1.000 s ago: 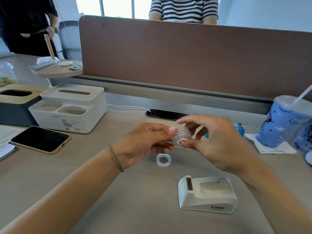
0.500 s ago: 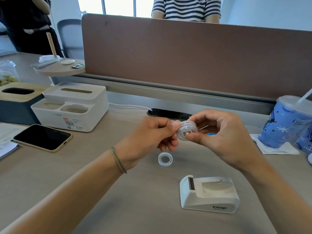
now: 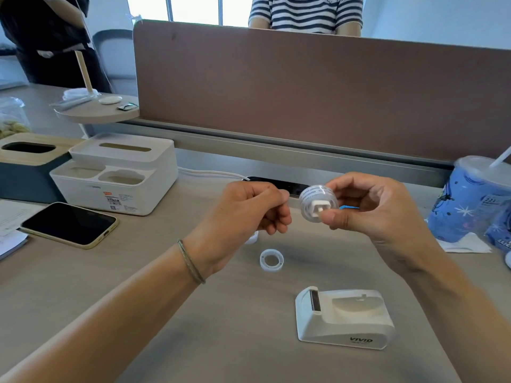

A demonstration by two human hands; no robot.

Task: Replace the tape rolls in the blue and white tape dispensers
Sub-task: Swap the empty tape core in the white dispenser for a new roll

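Note:
My right hand (image 3: 378, 217) pinches a clear tape roll (image 3: 318, 204) with a white hub in its middle, held above the desk. My left hand (image 3: 243, 217) is just left of the roll, fingers pinched together, with a small gap between them and the roll; I see nothing in them. The white tape dispenser (image 3: 345, 319) stands with its cradle bare at the front right. A bare white tape core (image 3: 271, 260) lies flat on the desk between the hands and the dispenser. Only a sliver of the blue dispenser (image 3: 349, 208) shows behind my right hand.
A phone (image 3: 69, 225) and a white tissue-box organiser (image 3: 116, 175) sit at the left. A blue cup (image 3: 470, 203) with a straw stands on a napkin (image 3: 464, 246) at the right. A brown partition (image 3: 304, 92) closes the back; two people stand beyond.
My left hand has come off the roll and moved slightly left. My right hand has turned the roll, so its hub side faces me.

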